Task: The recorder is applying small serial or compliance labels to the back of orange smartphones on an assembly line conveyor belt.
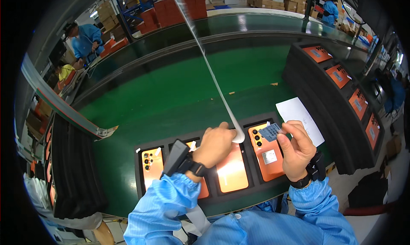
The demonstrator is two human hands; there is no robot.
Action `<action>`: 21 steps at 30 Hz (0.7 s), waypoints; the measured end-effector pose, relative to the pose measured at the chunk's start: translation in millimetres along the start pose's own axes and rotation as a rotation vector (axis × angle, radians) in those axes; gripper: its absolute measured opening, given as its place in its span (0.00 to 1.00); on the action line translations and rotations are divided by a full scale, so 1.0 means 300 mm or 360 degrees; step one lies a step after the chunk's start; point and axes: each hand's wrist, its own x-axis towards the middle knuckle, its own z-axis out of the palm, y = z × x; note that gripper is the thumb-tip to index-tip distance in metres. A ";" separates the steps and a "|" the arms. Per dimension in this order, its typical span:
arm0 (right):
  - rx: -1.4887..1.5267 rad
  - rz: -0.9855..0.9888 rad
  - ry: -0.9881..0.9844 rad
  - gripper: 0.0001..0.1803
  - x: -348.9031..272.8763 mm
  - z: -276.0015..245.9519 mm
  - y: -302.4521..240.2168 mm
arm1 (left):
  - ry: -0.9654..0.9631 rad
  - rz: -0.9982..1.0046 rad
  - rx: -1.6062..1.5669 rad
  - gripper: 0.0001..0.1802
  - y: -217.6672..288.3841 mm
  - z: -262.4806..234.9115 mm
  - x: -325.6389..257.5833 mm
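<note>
The two hands are apart above a black tray of orange phones on a green bench. The right hand pinches a blue-grey card between thumb and fingers, over the upper part of the rightmost phone. The left hand, fingers curled, is over the upper end of the adjacent phone; whether it grips anything cannot be told. A pale strip slants down beside it. White paper lies partly behind the right hand.
</note>
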 end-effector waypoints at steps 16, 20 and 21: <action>0.0038 0.0067 -0.0173 0.06 -0.012 -0.033 0.124 | 0.0281 0.0293 0.0588 0.06 -0.028 0.130 0.058; 0.0102 0.0090 -0.0193 0.06 -0.024 -0.002 0.150 | 0.0346 0.0355 0.0721 0.06 -0.032 0.143 0.054; 0.0108 0.0104 -0.0205 0.06 -0.024 -0.008 0.149 | 0.0352 0.0357 0.0711 0.06 -0.028 0.137 0.052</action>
